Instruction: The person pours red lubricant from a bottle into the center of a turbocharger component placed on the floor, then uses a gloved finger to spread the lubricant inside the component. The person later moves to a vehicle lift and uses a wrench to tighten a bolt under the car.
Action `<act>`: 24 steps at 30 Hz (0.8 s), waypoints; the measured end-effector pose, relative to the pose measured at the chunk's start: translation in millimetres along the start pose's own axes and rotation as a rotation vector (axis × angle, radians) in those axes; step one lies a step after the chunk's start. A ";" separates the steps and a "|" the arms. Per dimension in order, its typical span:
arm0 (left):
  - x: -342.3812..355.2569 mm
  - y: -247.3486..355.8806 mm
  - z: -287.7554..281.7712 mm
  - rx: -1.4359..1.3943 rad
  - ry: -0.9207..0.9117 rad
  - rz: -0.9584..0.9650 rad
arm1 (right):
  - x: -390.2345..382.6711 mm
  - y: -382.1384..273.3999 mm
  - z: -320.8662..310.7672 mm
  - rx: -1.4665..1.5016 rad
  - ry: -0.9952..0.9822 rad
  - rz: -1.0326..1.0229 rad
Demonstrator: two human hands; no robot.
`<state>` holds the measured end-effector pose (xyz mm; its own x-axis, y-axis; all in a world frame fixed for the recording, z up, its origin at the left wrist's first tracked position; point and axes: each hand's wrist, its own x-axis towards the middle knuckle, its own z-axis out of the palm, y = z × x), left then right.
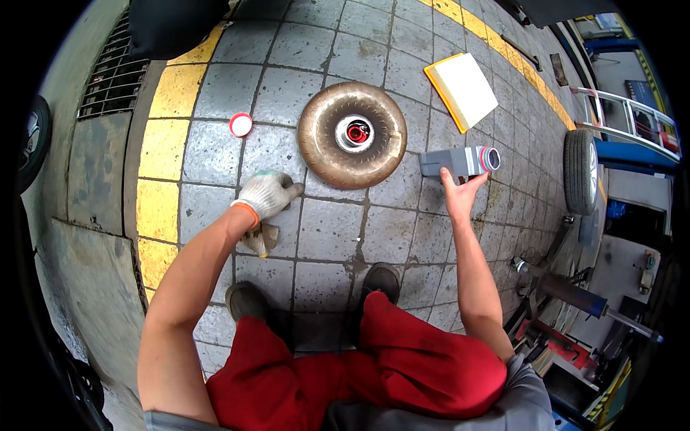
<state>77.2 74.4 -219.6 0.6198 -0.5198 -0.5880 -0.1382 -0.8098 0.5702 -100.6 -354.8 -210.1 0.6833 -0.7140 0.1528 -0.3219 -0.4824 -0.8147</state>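
My left hand (pixel 267 192), in a white knit glove with orange cuff, is low left of centre, its fingers curled; I cannot make out whether they hold anything. Another glove (pixel 264 241) lies just beneath it. My bare right hand (pixel 463 185) grips a grey plastic container (pixel 445 161), tilted sideways, with a red-ringed top at its right. Between and beyond my hands a brown metal doughnut-shaped housing (pixel 323 129) lies on the tiles, red liquid showing in its centre hub. A red-rimmed white cap (pixel 240 124) is left of it.
A white panel with yellow edge (pixel 467 90) lies at the upper right. A wheel (pixel 580 172), white ladder (pixel 625 123) and metal equipment (pixel 575 294) line the right. A drain grate (pixel 110 79) and another wheel (pixel 32 140) are on the left. My boots are below the housing.
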 end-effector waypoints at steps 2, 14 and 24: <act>-0.3 1.5 1.4 0.014 0.013 -0.006 | -1.8 5.2 -1.6 -0.012 0.007 0.009; -0.6 1.2 -0.3 0.027 0.000 -0.004 | -5.3 -0.3 2.3 -0.017 0.030 0.003; 0.2 1.5 -0.1 -0.002 -0.016 -0.015 | -6.7 -5.7 2.3 -0.021 0.028 0.007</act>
<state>77.2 73.1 -218.8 0.6093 -0.5118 -0.6057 -0.1276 -0.8172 0.5621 -101.8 -346.2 -207.8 0.6621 -0.7315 0.1629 -0.3410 -0.4876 -0.8037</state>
